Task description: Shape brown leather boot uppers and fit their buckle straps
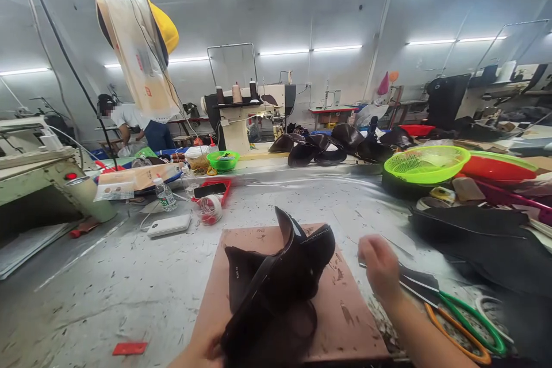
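1. Left hand (pixel 209 348) has the grip: fingers closed on the lower edge of a curved, folded black leather-like piece (pixel 280 282), fingertips partly hidden behind it.
2. Right hand (pixel 379 267) hangs just right of the piece, not touching it. Fingers curled, blurred by motion; I cannot tell whether that grip has anything in it.
3. Position: my piece sits over a flat pinkish-brown board (pixel 353 322), one flap standing up, on the scuffed grey-white bench (pixel 107 299).
4. Near my right forearm: scissors with green and orange handles (pixel 443 297), lying flat.
5. Done, as far as I can judge: panels joined into a curved form; pale zigzag stitching (pixel 317 234) runs along the upper right edge.
6. Left: this one looks unfinished to me, being in hand on the board. How much remains, I can't tell.
7. Far side: several dark, glossy curved pieces (pixel 319 146) lie near a cream sewing machine (pixel 235 126); their stage is unclear.
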Demonstrator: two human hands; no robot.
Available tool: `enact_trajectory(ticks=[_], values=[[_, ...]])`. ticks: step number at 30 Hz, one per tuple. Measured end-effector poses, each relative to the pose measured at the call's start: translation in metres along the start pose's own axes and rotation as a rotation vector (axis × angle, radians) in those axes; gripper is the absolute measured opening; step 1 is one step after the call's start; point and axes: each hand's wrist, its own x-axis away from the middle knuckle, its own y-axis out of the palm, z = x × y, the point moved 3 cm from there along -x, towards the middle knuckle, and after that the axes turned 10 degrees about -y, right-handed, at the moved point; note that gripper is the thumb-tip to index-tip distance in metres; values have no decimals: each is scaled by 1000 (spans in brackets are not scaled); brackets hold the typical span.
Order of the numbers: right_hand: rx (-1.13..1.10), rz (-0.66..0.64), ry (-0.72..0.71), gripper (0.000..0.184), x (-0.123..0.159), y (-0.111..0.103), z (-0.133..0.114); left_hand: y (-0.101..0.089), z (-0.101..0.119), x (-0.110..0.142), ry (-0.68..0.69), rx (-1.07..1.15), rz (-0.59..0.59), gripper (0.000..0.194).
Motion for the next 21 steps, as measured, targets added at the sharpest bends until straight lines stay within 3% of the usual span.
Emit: enact_trajectory(ticks=[2, 5, 7, 9, 13, 17, 21], values=[[-153, -243, -86, 28, 16, 8, -18, -1, -11, 7, -7, -45, -42, 57], [-310, -587, 93, 30, 29, 35, -36, -1, -25, -2, -12, 163, 80, 50], [-396, -696, 279, 36, 29, 50, -38, -1, -31, -11, -47, 347, 209, 37], [-452, -805, 379, 41, 27, 57, -38, 2, -32, -17, -67, 529, 269, 32], [-357, -1075, 309, 28, 21, 56, -42, 10, -32, -16, -144, 816, 203, 21], [-58, -1151, 173, 6, 13, 59, -52, 12, -34, -12, -182, 872, 208, 20], [-263, -1135, 224, 21, 7, 71, -61, 10, -33, -12, -166, 877, 232, 21]])
